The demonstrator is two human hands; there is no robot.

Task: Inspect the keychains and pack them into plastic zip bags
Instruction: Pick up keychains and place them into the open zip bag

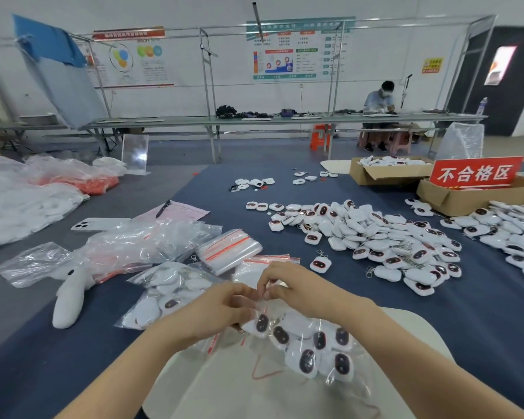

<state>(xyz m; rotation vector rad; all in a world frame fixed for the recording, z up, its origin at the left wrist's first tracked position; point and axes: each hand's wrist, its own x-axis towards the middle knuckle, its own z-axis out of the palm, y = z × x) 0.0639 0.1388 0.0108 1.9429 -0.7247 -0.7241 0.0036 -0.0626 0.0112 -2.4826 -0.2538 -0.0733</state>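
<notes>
Wall: white wall [194,13] hung with printed posters [297,49].
Furniture: long workbench [254,119] under a metal frame [208,86]; orange stool [319,137].
Floor: grey floor [254,149].
Door: dark door [521,86], far right.

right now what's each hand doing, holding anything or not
left hand: closed, pinching the top edge of the zip bag filled with keychains.
right hand: closed, pinching the same bag's top edge.
</notes>
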